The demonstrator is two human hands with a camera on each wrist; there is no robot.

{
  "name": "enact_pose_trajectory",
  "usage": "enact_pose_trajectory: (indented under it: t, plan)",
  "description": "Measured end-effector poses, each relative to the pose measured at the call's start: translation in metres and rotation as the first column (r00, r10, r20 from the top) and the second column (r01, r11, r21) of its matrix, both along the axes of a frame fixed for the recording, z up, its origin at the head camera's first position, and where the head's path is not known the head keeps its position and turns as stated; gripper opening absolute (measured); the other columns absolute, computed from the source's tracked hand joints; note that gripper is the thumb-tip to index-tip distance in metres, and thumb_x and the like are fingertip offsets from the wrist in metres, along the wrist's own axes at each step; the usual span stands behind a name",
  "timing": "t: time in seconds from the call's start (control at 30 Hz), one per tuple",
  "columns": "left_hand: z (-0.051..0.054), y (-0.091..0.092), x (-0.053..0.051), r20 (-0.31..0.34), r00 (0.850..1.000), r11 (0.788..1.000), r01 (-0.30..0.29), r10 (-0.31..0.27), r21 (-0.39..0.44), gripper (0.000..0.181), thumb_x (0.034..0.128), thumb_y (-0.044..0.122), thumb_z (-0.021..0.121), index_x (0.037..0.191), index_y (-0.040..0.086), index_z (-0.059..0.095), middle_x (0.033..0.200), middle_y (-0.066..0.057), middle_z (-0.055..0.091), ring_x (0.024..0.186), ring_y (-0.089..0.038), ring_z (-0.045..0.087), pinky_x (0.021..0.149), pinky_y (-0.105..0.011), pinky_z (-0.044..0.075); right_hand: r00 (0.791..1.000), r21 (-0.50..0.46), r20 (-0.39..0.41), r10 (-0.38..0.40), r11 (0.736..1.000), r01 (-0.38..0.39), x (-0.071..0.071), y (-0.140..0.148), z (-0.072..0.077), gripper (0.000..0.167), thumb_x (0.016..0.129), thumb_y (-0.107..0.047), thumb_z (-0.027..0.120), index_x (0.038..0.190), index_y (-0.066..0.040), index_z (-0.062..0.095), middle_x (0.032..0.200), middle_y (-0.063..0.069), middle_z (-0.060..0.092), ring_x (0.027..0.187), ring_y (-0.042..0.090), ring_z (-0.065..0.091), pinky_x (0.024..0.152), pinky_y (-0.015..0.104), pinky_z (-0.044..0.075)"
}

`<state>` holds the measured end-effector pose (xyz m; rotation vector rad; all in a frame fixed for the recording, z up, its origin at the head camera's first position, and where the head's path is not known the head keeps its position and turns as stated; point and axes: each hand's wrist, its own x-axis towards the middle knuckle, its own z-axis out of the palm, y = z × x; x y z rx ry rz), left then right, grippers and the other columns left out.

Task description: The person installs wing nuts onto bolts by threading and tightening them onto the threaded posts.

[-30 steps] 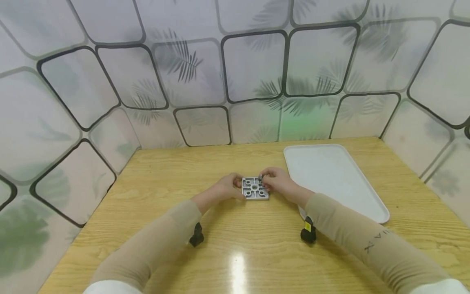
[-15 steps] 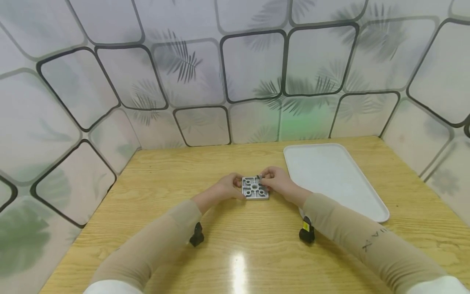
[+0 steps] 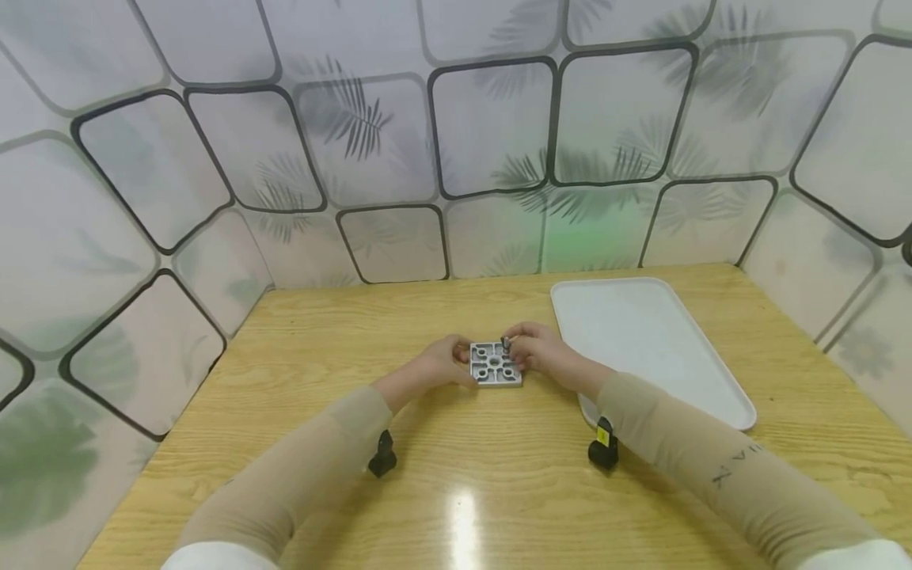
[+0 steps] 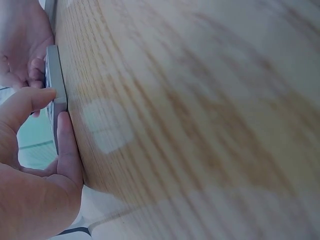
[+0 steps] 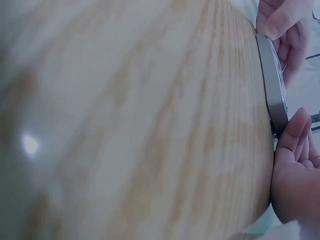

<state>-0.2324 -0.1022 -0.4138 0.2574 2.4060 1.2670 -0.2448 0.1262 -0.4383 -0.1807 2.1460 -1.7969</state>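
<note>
Nearby — white tray (image 3: 648,348) partly behind sleeve (image 3: 684,443) — left hand (image 3: 443,362) gripping metal plate (image 3: 495,367)

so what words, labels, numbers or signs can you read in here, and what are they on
"X", or a mark like it, in the dark lettering on the right sleeve; the rest is too unclear to read.
Yellow label on the black wrist device: too small to read.
Metal plate: no readable text.

plate (image 3: 495,364) on table (image 3: 399,507) (tray (image 3: 644,348) right of it), wall (image 3: 492,131) behind
</note>
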Motion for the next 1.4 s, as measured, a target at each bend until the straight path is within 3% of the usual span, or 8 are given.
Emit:
enact_pose_trajectory:
  t: [0.1, 0.4, 0.6, 0.83, 1.1, 1.4]
  plan:
    - [0.001, 0.0, 0.0, 0.003, 1.0, 1.0, -0.001, 0.001, 0.004, 0.081, 0.08, 0.0, 0.087, 0.152, -0.001, 0.049, 0.118, -0.01, 0.06, 0.104, -0.019, 0.054, 0.088, -0.023, 0.049, 1.0, -0.049, 0.021, 0.015, 0.999, -0.014, -0.001, 0.002, 0.0, 0.049, 0.097, -0.003, 0.046, 0.143, 0.013, 0.047, 0.093, 0.003, 0.057, 0.078, 0.009, 0.054, 0.07, 0.019, 0.055]
    - [-0.001, 0.0, -0.002, -0.011, 1.0, 1.0, -0.008, 0.008, -0.016, 0.081, 0.0792, 0.001, 0.087, 0.151, -0.001, 0.05, 0.12, -0.011, 0.061, 0.106, -0.02, 0.055, 0.095, -0.028, 0.051, 1.0, -0.023, -0.012, 0.028, 0.999, -0.028, -0.004, 0.002, -0.003, 0.048, 0.096, -0.001, 0.047, 0.141, 0.014, 0.049, 0.091, 0.001, 0.056, 0.078, 0.008, 0.054, 0.068, 0.018, 0.054]
    - [-0.003, 0.0, -0.003, -0.02, 1.0, 0.999, 0.005, -0.006, -0.034, 0.081, 0.0776, 0.003, 0.088, 0.15, -0.002, 0.051, 0.121, -0.012, 0.063, 0.109, -0.022, 0.057, 0.103, -0.035, 0.05, 0.999, 0.032, -0.037, 0.008, 0.999, -0.006, -0.005, -0.001, -0.008, 0.045, 0.096, 0.0, 0.05, 0.139, 0.012, 0.056, 0.092, 0.002, 0.058, 0.079, 0.009, 0.055, 0.069, 0.018, 0.054]
    - [0.0, 0.0, 0.0, -0.019, 1.0, 0.999, 0.008, -0.009, -0.05, 0.082, 0.0786, 0.004, 0.087, 0.151, -0.002, 0.05, 0.121, -0.011, 0.062, 0.109, -0.022, 0.057, 0.102, -0.033, 0.049, 0.997, 0.083, -0.072, -0.038, 0.996, 0.044, -0.002, -0.003, -0.009, 0.04, 0.094, -0.001, 0.055, 0.132, 0.009, 0.063, 0.097, 0.004, 0.062, 0.079, 0.009, 0.056, 0.068, 0.018, 0.054]
    - [-0.003, 0.0, -0.003, -0.014, 1.0, 0.999, 0.007, -0.008, -0.035, 0.084, 0.0766, 0.004, 0.088, 0.151, 0.0, 0.05, 0.123, -0.012, 0.062, 0.111, -0.023, 0.057, 0.106, -0.037, 0.049, 0.993, 0.121, -0.097, -0.069, 0.989, 0.08, -0.001, -0.006, -0.008, 0.03, 0.096, -0.004, 0.062, 0.123, 0.008, 0.064, 0.086, -0.001, 0.062, 0.075, 0.009, 0.056, 0.065, 0.019, 0.053]
    - [-0.001, -0.001, -0.001, -0.018, 1.0, 0.999, 0.006, -0.006, -0.046, 0.084, 0.0768, 0.004, 0.088, 0.152, 0.0, 0.05, 0.125, -0.013, 0.063, 0.112, -0.024, 0.057, 0.107, -0.039, 0.049, 0.982, 0.228, -0.149, -0.112, 0.963, 0.144, 0.003, -0.012, -0.003, 0.023, 0.099, -0.007, 0.068, 0.118, 0.006, 0.065, 0.08, -0.001, 0.06, 0.071, 0.008, 0.056, 0.063, 0.018, 0.051]
